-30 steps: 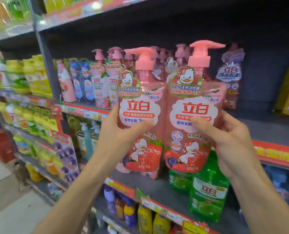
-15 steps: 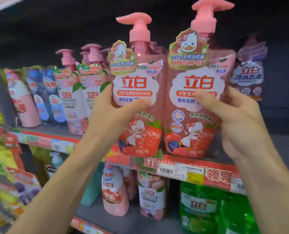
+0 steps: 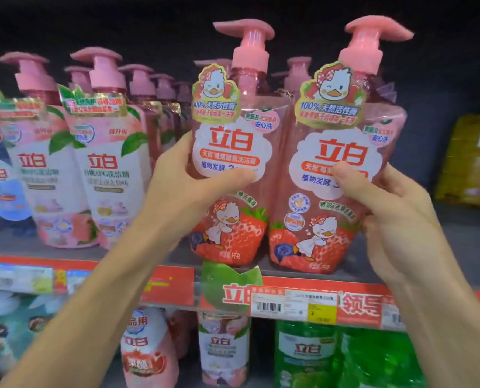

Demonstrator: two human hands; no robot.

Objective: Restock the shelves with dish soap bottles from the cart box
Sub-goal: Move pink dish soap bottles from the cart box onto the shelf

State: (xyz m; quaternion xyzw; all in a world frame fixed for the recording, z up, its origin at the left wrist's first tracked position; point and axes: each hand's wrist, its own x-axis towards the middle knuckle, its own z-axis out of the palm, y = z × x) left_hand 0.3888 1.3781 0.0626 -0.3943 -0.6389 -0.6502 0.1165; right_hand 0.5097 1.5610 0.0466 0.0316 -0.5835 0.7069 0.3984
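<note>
1. Left hand (image 3: pixel 174 186) wrapped round the left soap bottle (image 3: pixel 230 152), thumb laid across the front label, fingers hidden behind.
2. Right hand (image 3: pixel 395 219) wrapped round the right soap bottle (image 3: pixel 334 163) in the same way, thumb on the label, fingers behind the far side.
3. Both bottles upright, side by side and touching along their inner edges, pink pump heads pointing to the right.
4. Bottle bases at the front edge of the shelf (image 3: pixel 457 247), just above the red price strip (image 3: pixel 359 303); cannot tell whether resting on the board or held just clear of it.
5. Just left of the left hand, a row of pink pump bottles (image 3: pixel 104 163) standing at the shelf front, close to the left bottle's side.
6. Behind the held pair, more pink pump tops (image 3: pixel 297 71) poking up in the dark back of the shelf, filling that depth.
7. To the right of the right hand, a bare grey stretch of shelf board, then a yellow bottle (image 3: pixel 474 158) at the far right.
8. Overhead, dark room above both pump heads.
9. Below the strip, green bottles (image 3: pixel 308 357) and pink ones (image 3: pixel 146 354) on the lower shelf.
</note>
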